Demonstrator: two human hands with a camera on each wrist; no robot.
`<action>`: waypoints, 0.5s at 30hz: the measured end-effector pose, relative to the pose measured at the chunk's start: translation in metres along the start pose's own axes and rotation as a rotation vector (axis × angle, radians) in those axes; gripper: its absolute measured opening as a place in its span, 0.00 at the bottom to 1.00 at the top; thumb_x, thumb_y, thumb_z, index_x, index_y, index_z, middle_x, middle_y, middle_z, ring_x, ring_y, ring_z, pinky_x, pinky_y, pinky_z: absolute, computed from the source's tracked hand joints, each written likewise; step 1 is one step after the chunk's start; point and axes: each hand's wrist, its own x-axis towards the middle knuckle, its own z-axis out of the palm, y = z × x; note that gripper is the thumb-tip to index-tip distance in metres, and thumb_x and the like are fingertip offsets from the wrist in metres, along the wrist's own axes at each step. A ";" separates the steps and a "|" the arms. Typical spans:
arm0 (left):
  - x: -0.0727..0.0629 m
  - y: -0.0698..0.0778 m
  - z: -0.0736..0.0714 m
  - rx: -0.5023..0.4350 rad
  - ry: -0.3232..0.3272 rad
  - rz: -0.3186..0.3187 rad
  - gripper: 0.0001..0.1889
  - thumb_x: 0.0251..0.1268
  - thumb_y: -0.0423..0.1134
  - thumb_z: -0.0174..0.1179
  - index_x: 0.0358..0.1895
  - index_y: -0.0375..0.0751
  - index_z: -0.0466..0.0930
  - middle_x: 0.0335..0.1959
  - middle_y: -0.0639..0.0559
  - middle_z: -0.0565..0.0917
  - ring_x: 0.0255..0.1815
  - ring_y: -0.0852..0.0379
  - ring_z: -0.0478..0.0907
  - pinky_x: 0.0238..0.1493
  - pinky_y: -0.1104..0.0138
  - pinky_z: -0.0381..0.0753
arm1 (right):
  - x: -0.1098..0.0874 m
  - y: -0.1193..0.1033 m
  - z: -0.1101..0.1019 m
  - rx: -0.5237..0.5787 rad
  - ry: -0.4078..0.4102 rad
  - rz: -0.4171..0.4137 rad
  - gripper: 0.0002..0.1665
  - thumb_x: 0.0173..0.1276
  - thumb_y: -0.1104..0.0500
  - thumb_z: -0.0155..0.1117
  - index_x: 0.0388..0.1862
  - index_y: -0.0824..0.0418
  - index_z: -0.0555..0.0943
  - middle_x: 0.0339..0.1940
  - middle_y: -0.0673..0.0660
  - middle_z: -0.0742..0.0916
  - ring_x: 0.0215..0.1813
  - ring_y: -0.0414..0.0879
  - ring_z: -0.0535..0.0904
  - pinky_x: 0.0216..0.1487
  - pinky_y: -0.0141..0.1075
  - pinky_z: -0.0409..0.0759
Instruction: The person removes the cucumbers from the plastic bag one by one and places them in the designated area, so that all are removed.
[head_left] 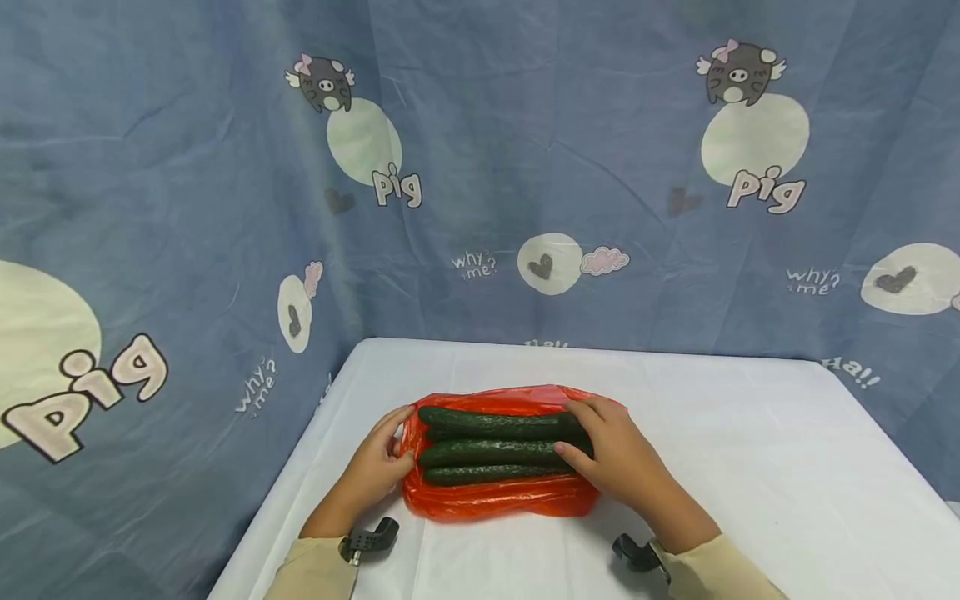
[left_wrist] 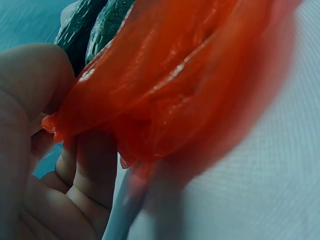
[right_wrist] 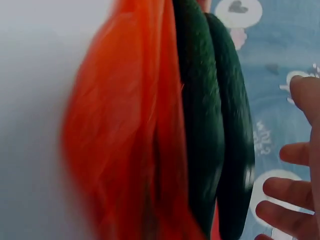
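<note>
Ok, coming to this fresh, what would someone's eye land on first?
Probably the bright red plastic bag on the white table, spread around dark green cucumbers lying side by side. Next, the hands: the left hand pinches the bag's left edge, while the right hand is over the cucumbers' right ends.

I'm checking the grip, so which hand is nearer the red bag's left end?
Left. The left hand pinches the red bag at that end, while the right hand is at the opposite end, over the cucumbers.
</note>
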 end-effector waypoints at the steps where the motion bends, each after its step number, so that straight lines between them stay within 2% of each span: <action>1: 0.000 0.000 0.000 0.002 0.001 -0.003 0.42 0.60 0.21 0.58 0.80 0.48 0.64 0.77 0.48 0.66 0.29 0.60 0.68 0.24 0.72 0.75 | 0.003 -0.003 0.001 0.001 -0.015 0.003 0.43 0.70 0.33 0.66 0.77 0.51 0.73 0.72 0.57 0.78 0.73 0.57 0.73 0.70 0.60 0.76; 5: 0.000 0.000 0.000 0.018 0.004 -0.006 0.42 0.59 0.22 0.58 0.80 0.48 0.64 0.78 0.48 0.65 0.29 0.59 0.68 0.25 0.72 0.75 | 0.014 -0.015 0.004 0.004 -0.056 0.009 0.44 0.69 0.32 0.66 0.78 0.49 0.72 0.73 0.56 0.78 0.73 0.56 0.73 0.70 0.61 0.76; 15: 0.002 0.001 0.001 0.007 -0.018 -0.011 0.42 0.61 0.22 0.57 0.81 0.47 0.63 0.80 0.48 0.63 0.27 0.60 0.68 0.24 0.71 0.76 | 0.035 -0.038 0.019 -0.039 -0.114 -0.003 0.47 0.68 0.31 0.67 0.79 0.50 0.71 0.71 0.55 0.79 0.72 0.55 0.74 0.74 0.58 0.73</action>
